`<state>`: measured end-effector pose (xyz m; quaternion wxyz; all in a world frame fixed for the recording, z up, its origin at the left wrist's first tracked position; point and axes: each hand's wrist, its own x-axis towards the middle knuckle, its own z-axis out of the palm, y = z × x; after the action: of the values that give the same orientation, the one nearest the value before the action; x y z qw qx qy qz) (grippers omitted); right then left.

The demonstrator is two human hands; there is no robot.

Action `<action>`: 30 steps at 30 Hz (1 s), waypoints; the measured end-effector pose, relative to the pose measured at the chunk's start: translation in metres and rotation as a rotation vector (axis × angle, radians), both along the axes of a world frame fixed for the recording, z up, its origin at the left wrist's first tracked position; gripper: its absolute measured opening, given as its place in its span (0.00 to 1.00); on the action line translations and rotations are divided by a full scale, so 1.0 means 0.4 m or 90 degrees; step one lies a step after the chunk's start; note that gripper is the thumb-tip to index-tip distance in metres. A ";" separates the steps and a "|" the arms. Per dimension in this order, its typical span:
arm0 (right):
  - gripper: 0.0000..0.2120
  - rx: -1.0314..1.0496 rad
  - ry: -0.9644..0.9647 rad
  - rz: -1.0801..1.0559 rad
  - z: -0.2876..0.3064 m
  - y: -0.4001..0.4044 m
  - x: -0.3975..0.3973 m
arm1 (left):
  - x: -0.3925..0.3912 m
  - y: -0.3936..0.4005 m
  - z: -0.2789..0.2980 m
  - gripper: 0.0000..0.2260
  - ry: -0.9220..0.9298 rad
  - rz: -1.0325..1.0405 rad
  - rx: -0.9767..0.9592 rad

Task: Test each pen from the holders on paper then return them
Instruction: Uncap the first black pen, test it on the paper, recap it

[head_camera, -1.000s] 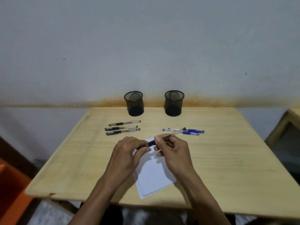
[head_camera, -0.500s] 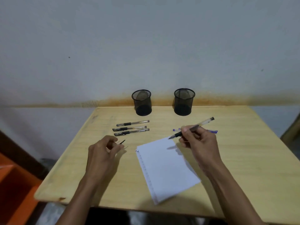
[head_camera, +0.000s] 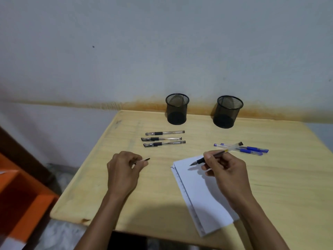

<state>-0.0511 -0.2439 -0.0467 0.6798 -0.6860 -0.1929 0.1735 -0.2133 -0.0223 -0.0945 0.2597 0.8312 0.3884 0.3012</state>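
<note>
**Uncapped pen held over the paper, cap kept in the other hand**

A black pen (head_camera: 216,154) is gripped in the right hand (head_camera: 224,170), with the fingers curled round its barrel and the tip pointed down and to the left, just above the top corner of the paper (head_camera: 196,193). Whether the tip is touching the sheet cannot be told. The paper is lain on the table (head_camera: 156,201) under and just in front of the right hand, tilted, with its near corner close to the table's front edge.

The pen cap (head_camera: 144,160) is pinched in the left hand (head_camera: 123,171), the fingers curled in, and its dark end is seen poking out to the right of the fingertips. The left hand is rested on the table, well apart from the paper.

Three black pens (head_camera: 163,138) are laid side by side just beyond the left hand. Blue pens (head_camera: 250,149) are laid just beyond the right hand, partly crossed by the held pen's rear end. Further back, two black mesh holders are stood upright by the wall: the left holder (head_camera: 177,109) beyond the black pens, the right holder (head_camera: 228,111) beyond the right hand.
</note>
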 end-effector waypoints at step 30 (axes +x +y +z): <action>0.08 -0.076 -0.105 0.063 -0.082 0.013 0.014 | 0.086 -0.175 -0.024 0.32 0.170 -0.284 0.139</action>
<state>-0.0454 -0.2386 -0.0796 0.6102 -0.7268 -0.2712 0.1610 -0.1790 -0.0924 -0.1039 0.1750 0.9516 0.1918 0.1646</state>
